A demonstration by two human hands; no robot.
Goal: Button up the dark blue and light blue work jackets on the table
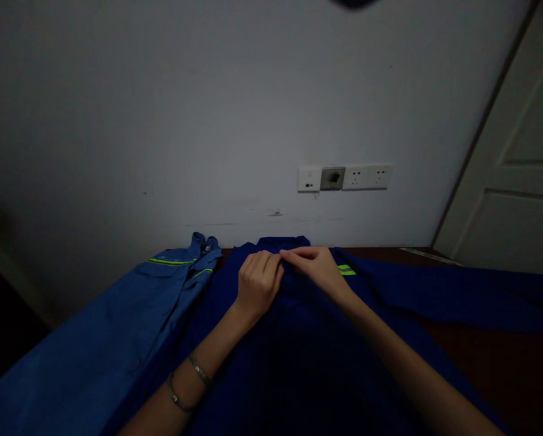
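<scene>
A dark blue work jacket [235, 363] with a yellow-green reflective strip lies spread out, its collar toward the wall. Just below the collar, my left hand [259, 280] is closed with its fingers curled on the jacket's front. My right hand [314, 264] pinches at the same spot, thumb and forefinger together, touching the left hand's fingertips. Both hands grip the jacket's front edge near the neck; whatever small part sits between the fingertips is hidden. Two bracelets circle my left wrist.
Left of the jacket lies a lighter blue work garment [117, 321] with yellow-green piping. Beneath is a dark reddish-brown surface [494, 357]. A pale wall [185, 121] with a row of sockets [366, 177] stands behind, and a panelled door [517, 200] at right.
</scene>
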